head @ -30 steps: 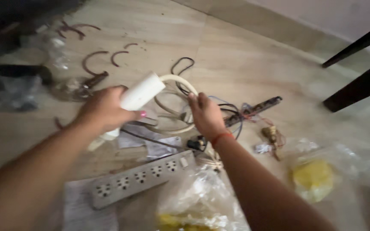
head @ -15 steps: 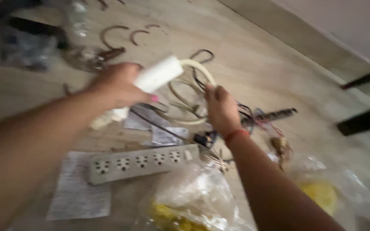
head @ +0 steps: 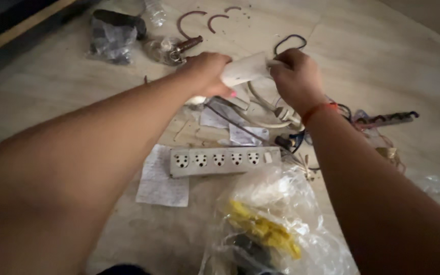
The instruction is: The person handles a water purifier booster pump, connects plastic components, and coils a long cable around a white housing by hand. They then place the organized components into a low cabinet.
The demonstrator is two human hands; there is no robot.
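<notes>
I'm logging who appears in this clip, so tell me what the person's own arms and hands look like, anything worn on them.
Both forearms are bare, with no sleeves in view and no gloves. The right hand has a thin red-orange thread band around its wrist. The left hand shows pink polish on a fingernail. No watch or rings can be made out, though the picture is dim and a little blurred.

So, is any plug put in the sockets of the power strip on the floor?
No, none is in. The power strip lies flat on the floor, and all five round sockets show bare, dark holes.
</notes>
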